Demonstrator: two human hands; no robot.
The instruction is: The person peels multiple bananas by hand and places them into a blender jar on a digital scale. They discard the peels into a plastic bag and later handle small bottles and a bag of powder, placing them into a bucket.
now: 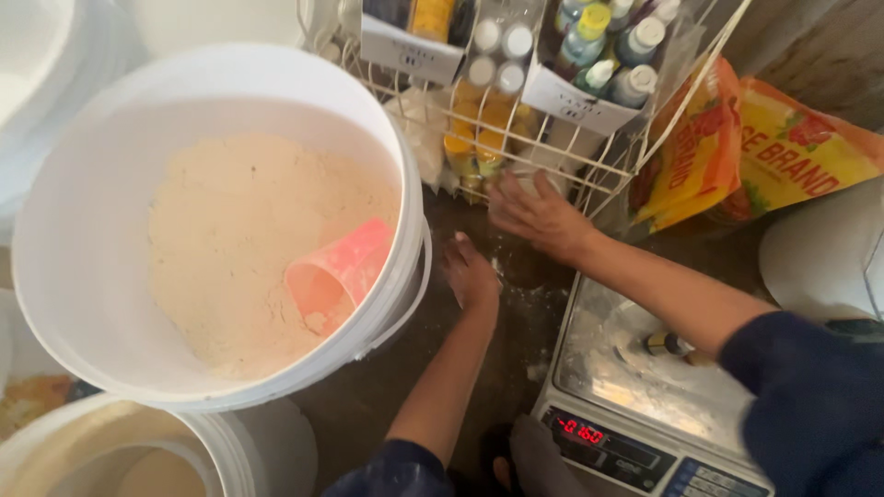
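the left hand (pixel 471 274) hangs loosely curled and empty over the dark floor, just beside the white bucket (pixel 83 239) of pale flour at nine o'clock, where a pink scoop (pixel 339 269) lies. the right hand (pixel 539 216) spreads flat against the wire rack (pixel 608 161) at twelve o'clock, holding nothing visible. a floury scale (pixel 645 387) sits at five o'clock.

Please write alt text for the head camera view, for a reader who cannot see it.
Two bare hands, left hand and right hand, reach toward a wire rack of small bottles, beside a white bucket of pale powder holding a pink scoop. A digital scale sits at lower right.
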